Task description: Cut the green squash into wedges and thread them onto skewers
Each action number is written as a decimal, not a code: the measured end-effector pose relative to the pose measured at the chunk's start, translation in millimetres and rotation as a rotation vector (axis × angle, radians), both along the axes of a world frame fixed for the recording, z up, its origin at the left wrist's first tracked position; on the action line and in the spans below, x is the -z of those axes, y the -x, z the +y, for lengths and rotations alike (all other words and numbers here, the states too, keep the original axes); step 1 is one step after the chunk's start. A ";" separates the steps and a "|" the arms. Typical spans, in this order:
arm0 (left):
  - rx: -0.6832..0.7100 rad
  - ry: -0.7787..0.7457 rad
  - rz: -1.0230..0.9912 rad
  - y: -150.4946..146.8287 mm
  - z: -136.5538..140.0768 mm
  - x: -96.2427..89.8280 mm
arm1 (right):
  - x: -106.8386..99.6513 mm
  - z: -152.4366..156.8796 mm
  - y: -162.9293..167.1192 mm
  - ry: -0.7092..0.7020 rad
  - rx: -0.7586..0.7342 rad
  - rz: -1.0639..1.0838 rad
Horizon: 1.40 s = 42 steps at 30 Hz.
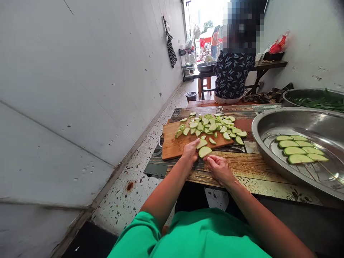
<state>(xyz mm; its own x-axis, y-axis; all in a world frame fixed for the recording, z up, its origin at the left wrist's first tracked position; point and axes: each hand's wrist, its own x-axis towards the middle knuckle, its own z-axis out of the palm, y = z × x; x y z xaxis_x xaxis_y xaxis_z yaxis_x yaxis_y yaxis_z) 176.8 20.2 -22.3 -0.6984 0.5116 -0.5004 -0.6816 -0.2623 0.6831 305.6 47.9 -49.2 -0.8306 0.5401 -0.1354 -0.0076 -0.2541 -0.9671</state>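
Two half-round zucchini slices, the nearer one (205,152) larger in view, sit in line on a thin skewer (207,156) just over the front edge of the wooden cutting board (173,141). My left hand (190,150) is closed on these slices from the left side. The skewer's near end is pinched between the fingers of my right hand (219,168); most of the stick is hidden by slices and fingers. Beyond my hands, many loose zucchini slices (212,127) are heaped across the board and spill past its right side onto the table.
A wide steel basin (259,143) at right holds skewered zucchini slices (297,158). Behind it stands another basin (286,94) with green leaves (319,100). A person in a patterned shirt (232,75) sits beyond the table (242,161). A white wall (94,89) runs along the left.
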 end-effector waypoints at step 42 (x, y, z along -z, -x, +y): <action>0.795 1.424 1.661 106.7 2.7 -34.2 | 9.9 -3.2 -18.2 0.155 0.158 0.198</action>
